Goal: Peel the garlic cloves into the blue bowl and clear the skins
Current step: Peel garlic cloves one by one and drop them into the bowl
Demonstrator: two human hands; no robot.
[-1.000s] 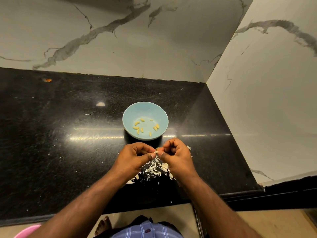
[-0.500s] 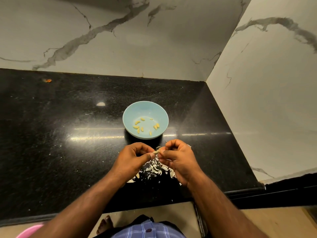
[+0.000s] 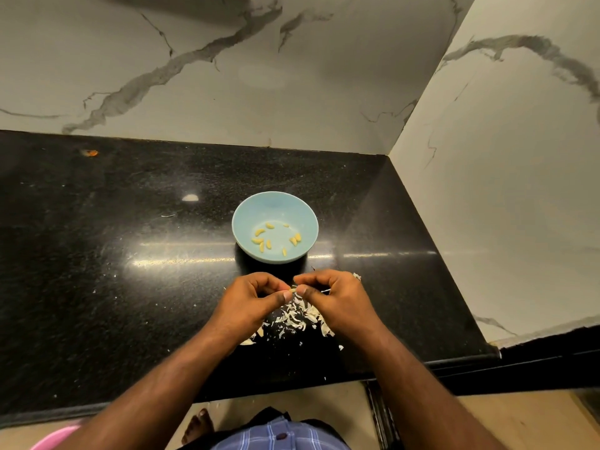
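Left hand (image 3: pixel 250 300) and right hand (image 3: pixel 337 298) pinch one garlic clove (image 3: pixel 293 290) between curled fingertips.

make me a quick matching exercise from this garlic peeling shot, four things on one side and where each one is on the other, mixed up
Things
1. peeled cloves
2. skins
3. blue bowl
4. clove being peeled

Places
A. on the black counter, just beyond the hands
B. pinched between the left hand and right hand
C. inside the bowl
D. heaped on the counter under the hands

Pairs: 1-C, 2-D, 3-A, 4-B
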